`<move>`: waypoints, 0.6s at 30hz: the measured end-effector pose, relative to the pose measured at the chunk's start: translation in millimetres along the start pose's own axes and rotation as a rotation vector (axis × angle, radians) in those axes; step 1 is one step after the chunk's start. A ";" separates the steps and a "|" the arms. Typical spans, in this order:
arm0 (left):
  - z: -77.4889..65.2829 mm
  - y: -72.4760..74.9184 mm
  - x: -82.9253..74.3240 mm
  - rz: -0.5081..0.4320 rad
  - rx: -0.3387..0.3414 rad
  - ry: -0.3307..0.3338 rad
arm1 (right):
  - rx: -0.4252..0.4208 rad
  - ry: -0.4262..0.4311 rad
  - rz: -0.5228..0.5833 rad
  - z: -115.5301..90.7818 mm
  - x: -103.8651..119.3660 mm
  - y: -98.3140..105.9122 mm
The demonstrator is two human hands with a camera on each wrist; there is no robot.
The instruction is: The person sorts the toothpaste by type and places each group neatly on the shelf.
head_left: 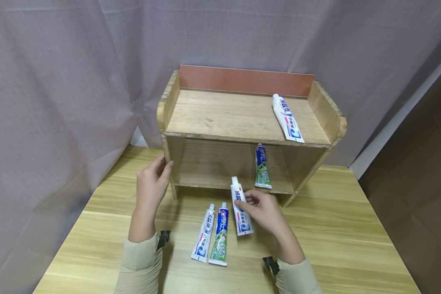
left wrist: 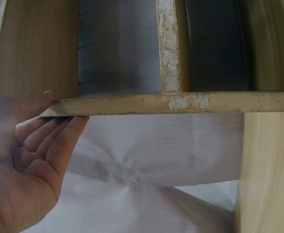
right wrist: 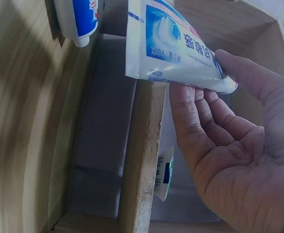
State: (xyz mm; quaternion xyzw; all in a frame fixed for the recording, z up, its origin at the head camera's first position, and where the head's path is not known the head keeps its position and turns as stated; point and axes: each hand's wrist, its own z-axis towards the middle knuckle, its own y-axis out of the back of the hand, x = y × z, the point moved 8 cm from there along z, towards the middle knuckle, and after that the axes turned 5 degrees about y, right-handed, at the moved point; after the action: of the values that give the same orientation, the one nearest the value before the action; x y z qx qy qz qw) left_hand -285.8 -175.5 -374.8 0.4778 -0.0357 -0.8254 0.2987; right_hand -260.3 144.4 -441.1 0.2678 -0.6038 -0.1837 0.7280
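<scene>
My right hand (head_left: 262, 210) pinches a white toothpaste tube (head_left: 241, 218) between thumb and fingers, cap pointing away, in front of the lower shelf board. In the right wrist view the tube (right wrist: 166, 46) is seen from its flat crimped end. My left hand (head_left: 152, 179) grips the left side panel of the small wooden shelf (head_left: 213, 114); the left wrist view has the thumb on one face of the panel (left wrist: 132, 104) and the fingers on the other. A blue-green toothpaste tube (head_left: 262, 169) lies on the lower board, and another white tube (head_left: 287, 120) on the top board.
Side by side on the wooden table (head_left: 338, 232), between my forearms, lie a white toothpaste tube (head_left: 204, 237) and a blue-green one (head_left: 220, 241). Grey cloth (head_left: 77, 81) hangs behind the shelf, and a brown panel (head_left: 415, 155) stands at the right.
</scene>
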 end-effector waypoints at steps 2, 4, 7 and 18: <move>0.0 0.1 0.0 0.001 0.000 -0.001 | -0.004 0.007 -0.002 0.6 1.4 0.3; 0.1 0.0 0.0 0.000 0.002 -0.002 | -0.006 0.008 -0.001 1.1 2.1 0.0; 0.3 -0.1 0.0 -0.002 0.003 -0.003 | -0.005 0.009 -0.006 1.9 3.4 0.0; 0.0 0.0 0.7 -0.002 0.001 0.004 | 0.005 0.044 0.008 3.9 14.9 3.5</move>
State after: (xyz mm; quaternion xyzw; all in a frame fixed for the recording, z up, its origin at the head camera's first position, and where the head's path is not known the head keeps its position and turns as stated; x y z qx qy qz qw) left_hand -286.1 -175.9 -375.4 0.4796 -0.0354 -0.8247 0.2977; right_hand -261.3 137.7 -426.9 0.2710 -0.5894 -0.1732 0.7411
